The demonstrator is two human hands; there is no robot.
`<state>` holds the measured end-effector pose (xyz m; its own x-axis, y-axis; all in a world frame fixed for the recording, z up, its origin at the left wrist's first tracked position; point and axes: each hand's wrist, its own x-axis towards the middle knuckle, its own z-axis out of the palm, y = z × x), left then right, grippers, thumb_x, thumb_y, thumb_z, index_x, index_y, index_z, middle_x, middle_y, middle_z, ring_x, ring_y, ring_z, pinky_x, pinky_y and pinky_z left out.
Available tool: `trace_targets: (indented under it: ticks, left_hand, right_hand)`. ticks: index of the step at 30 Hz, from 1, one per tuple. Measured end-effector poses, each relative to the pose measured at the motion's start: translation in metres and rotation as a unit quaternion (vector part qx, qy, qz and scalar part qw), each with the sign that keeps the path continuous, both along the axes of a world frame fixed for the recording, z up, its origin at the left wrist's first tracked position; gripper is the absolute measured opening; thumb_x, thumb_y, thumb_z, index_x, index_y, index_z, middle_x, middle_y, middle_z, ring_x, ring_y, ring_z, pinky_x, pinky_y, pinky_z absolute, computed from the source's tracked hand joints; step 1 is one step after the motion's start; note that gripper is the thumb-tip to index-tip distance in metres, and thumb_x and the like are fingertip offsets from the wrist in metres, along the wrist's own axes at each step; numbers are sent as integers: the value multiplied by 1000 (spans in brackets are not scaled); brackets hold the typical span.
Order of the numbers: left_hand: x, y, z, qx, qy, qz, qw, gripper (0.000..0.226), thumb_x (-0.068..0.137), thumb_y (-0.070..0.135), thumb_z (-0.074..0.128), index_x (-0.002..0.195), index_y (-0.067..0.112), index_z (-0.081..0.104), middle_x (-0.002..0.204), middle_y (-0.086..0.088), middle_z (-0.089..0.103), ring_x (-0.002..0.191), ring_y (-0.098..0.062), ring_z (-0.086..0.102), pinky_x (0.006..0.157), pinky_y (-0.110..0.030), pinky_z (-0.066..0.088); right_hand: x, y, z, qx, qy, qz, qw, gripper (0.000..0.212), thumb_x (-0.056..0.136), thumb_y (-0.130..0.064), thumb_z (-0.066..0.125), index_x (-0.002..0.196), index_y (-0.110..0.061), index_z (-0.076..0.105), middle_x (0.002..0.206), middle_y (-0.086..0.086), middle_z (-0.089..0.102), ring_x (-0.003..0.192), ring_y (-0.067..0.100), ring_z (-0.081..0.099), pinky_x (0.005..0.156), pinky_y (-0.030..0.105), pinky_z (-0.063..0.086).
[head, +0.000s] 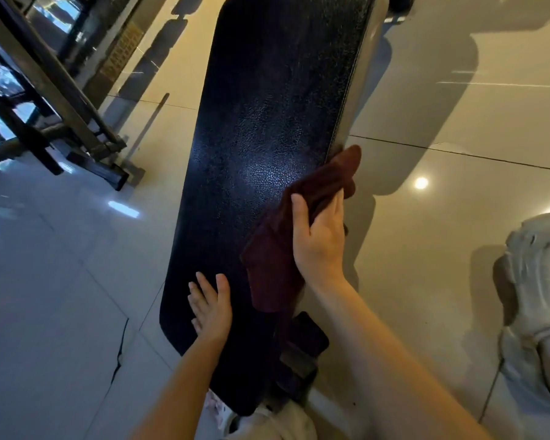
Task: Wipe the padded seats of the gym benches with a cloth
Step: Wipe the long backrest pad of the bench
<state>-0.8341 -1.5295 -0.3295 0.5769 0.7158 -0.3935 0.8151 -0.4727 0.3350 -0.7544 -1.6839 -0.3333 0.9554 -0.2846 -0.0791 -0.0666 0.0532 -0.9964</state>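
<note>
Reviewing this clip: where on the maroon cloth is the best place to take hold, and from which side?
Probably the bunched middle of the maroon cloth, from the bench's right edge. It drapes over that edge of the black padded seat, so there the right hand can wrap its folds; the left hand rests flat on the pad.

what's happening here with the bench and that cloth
A person is wiping a gym bench. Their right hand grips a dark red cloth and holds it against the right edge of the black padded seat. Their left hand rests flat on the near end of the pad, fingers straight. The bench stands on a glossy tiled floor, with a dark metal frame off to the left.
</note>
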Motion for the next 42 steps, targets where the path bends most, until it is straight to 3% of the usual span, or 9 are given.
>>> trace_targets:
  ticks: [4,8,14,20,22,26,31,37,42]
  left_hand:
    - [3,7,-6,21,51,-40,998,55,106,36,21,154,27,-4,161,-1,-14,148,-22,-11,118,-53,1]
    - [2,8,-8,44,83,-20,995,55,106,31,25,155,24,2,161,-1,-15,148,-23,-11,115,-55,5]
    - [2,-4,1,10,17,0,1000,62,103,44,25,153,26,-6,162,0,-10,149,-19,-8,117,-50,-2]
    - [2,0,0,4,31,-14,999,63,103,41,29,154,26,-6,161,0,-14,148,-19,-10,116,-51,-1]
    - [1,5,-3,18,70,-48,996,61,104,35,29,154,26,-4,160,-1,-19,148,-22,-14,116,-53,2]
    - [-1,4,-5,77,135,-111,982,59,103,17,34,154,22,3,159,-7,-23,146,-28,-16,115,-56,7]
    - [2,9,-7,76,116,-88,986,56,104,18,31,154,19,6,160,-4,-18,147,-25,-13,114,-57,6]
    - [3,9,-10,41,47,-29,998,54,105,32,23,155,23,3,162,2,-11,148,-20,-9,116,-55,0]
    - [2,6,-6,12,30,-18,999,56,105,34,24,155,25,1,162,1,-11,148,-20,-9,117,-55,-1]
  right_hand:
    - [-59,24,-16,-21,-31,2,999,59,96,-41,49,144,-27,18,152,-8,25,145,15,21,119,27,17]
    - [-37,15,-5,-7,5,22,1000,67,96,-44,48,146,-24,8,157,-1,16,145,3,5,117,12,2]
    - [69,-35,27,-30,-10,-10,999,73,101,-33,48,153,-1,9,162,14,10,150,22,6,123,36,7]
    - [32,-13,8,-97,-40,-53,993,68,99,-35,49,149,5,26,155,19,30,146,29,25,118,45,27]
    - [-8,4,-9,-91,-46,-39,994,69,98,-40,47,147,4,30,153,18,33,144,28,30,116,41,29]
    - [-69,28,-29,-119,-78,-7,990,65,101,-46,39,148,-3,25,151,9,29,145,19,21,119,23,16]
    - [-30,11,-13,-91,-39,13,995,73,97,-47,43,151,-2,23,157,15,23,146,14,12,118,15,4]
    - [47,-25,14,-80,-42,-17,996,75,97,-39,46,152,2,15,160,18,16,150,26,11,122,34,10]
    - [16,-12,1,-60,-49,-11,997,69,99,-37,48,151,-1,22,157,17,27,147,29,24,118,48,26]
